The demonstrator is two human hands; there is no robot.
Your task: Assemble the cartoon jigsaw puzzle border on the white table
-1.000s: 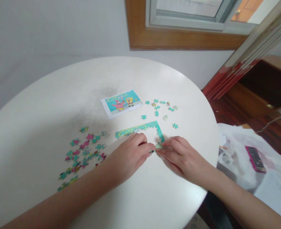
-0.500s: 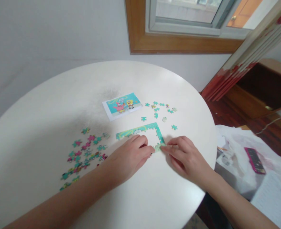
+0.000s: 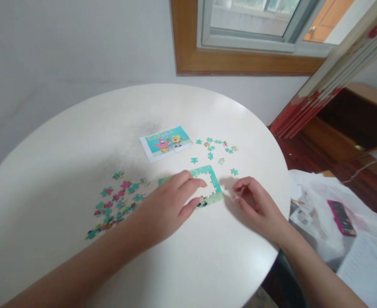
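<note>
A partly joined jigsaw puzzle frame [image 3: 216, 185] lies on the white table, with teal edge pieces along its top and right and pale pieces at the lower right. My left hand [image 3: 175, 196] hovers over its left part and hides some of it. The thumb and fingers of that hand are apart, with the thumb by a dark-marked piece [image 3: 202, 202] on the bottom edge. Just right of the frame is my right hand [image 3: 255, 199], its fingers loosely bent and apart from the thumb, with nothing visible in them.
Loose, mostly pink and teal pieces [image 3: 116, 196] lie left, partly behind my left forearm. Several more pieces [image 3: 210, 156] are scattered beyond the frame. A printed cartoon picture [image 3: 167, 143] lies behind it. Right of the round table [image 3: 163, 273], a pink-edged phone [image 3: 342, 218] rests on white plastic.
My right hand has drawn back to the right, off the frame's lower right corner. My left thumb and fingers have spread, uncovering the dark-marked bottom piece. The view has shifted slightly.
</note>
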